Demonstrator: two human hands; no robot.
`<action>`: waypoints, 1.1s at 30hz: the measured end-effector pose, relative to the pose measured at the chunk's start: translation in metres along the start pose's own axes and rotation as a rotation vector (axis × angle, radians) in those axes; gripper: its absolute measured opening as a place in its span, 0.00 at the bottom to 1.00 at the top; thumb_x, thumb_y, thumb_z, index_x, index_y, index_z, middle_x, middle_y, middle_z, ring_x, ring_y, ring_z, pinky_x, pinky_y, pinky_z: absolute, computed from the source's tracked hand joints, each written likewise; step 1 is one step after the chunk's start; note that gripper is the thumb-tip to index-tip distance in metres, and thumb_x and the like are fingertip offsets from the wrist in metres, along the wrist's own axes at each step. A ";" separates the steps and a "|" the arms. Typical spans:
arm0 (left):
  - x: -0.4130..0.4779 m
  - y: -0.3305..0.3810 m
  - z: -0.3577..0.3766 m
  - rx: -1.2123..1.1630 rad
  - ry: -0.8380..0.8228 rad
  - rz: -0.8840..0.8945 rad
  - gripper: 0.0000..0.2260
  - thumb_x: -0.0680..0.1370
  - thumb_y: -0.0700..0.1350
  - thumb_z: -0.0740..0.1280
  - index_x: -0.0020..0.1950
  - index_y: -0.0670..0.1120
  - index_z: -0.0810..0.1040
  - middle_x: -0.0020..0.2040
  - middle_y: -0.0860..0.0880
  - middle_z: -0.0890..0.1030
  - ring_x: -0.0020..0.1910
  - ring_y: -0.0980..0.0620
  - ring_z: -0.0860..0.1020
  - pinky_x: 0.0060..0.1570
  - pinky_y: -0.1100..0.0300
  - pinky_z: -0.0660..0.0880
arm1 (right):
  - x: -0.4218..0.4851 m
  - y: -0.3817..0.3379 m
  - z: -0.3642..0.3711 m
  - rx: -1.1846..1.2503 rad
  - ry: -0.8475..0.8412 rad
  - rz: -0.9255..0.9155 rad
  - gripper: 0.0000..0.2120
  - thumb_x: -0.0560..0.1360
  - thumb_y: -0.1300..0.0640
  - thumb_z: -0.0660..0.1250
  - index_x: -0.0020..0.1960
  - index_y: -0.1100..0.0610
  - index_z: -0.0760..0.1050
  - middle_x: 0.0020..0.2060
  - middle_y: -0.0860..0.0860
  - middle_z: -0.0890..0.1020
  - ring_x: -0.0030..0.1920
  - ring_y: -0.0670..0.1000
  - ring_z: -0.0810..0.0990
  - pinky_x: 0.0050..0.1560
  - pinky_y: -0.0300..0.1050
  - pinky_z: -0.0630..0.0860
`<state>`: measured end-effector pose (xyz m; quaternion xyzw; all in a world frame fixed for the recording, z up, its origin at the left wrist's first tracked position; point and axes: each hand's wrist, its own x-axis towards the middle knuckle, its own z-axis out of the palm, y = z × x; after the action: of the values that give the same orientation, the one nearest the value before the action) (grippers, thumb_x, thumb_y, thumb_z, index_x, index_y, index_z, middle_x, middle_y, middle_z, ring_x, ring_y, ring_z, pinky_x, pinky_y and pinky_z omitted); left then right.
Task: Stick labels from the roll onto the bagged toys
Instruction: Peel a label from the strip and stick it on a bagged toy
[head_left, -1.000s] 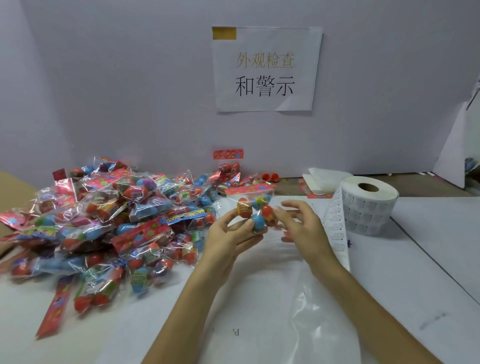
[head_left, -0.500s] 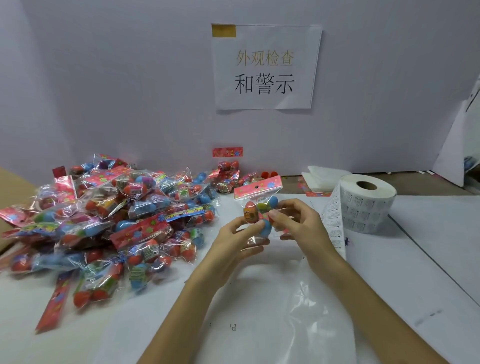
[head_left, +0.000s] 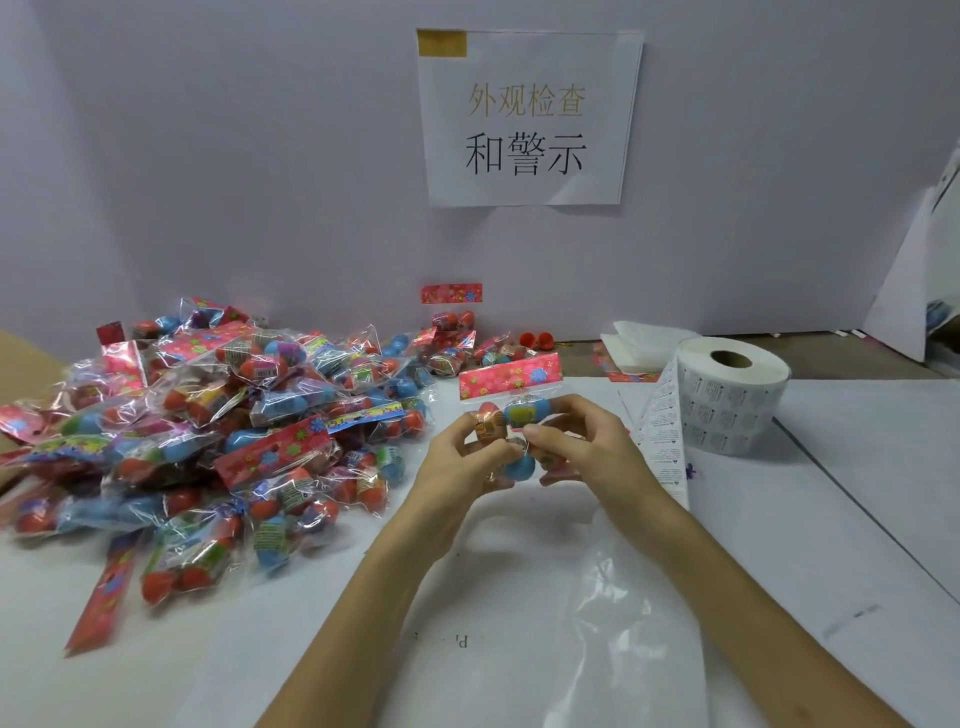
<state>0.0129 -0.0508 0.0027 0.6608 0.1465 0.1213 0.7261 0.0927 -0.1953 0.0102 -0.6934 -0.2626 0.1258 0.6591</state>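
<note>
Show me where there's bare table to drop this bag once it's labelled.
Bare table lies right of the label roll and its loose strip, out to the front-right edge. Another patch sits near-left, in front of the toy pile. Crowded: the pile itself and the back by the wall, behind the held bag.

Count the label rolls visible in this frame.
1. The label roll stands on the table, right of the right hand, which with the left hand holds a bagged toy. Its loose strip trails beside the right wrist. The toy pile could hide another.
</note>
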 end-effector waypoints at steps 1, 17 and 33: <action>0.000 -0.001 0.000 -0.013 -0.003 0.005 0.16 0.78 0.38 0.71 0.66 0.45 0.77 0.56 0.42 0.84 0.56 0.42 0.83 0.54 0.52 0.82 | 0.000 0.000 0.000 0.002 -0.008 0.004 0.08 0.77 0.57 0.73 0.55 0.52 0.80 0.45 0.53 0.84 0.42 0.48 0.86 0.37 0.42 0.82; 0.000 -0.004 0.000 -0.051 0.018 0.018 0.13 0.76 0.35 0.71 0.60 0.43 0.82 0.47 0.39 0.86 0.43 0.47 0.83 0.40 0.62 0.78 | 0.000 0.000 0.002 -0.067 -0.013 -0.036 0.09 0.76 0.57 0.74 0.56 0.53 0.79 0.44 0.52 0.86 0.40 0.48 0.84 0.43 0.46 0.79; -0.006 -0.004 0.005 0.120 -0.175 -0.059 0.22 0.73 0.60 0.71 0.58 0.45 0.85 0.51 0.47 0.87 0.50 0.49 0.85 0.51 0.58 0.82 | 0.006 -0.002 -0.011 0.010 0.161 -0.082 0.04 0.75 0.57 0.75 0.44 0.49 0.83 0.38 0.42 0.87 0.42 0.42 0.86 0.39 0.33 0.79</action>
<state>0.0093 -0.0576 -0.0010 0.7066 0.1091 0.0326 0.6984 0.1027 -0.2013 0.0139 -0.6866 -0.2362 0.0440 0.6861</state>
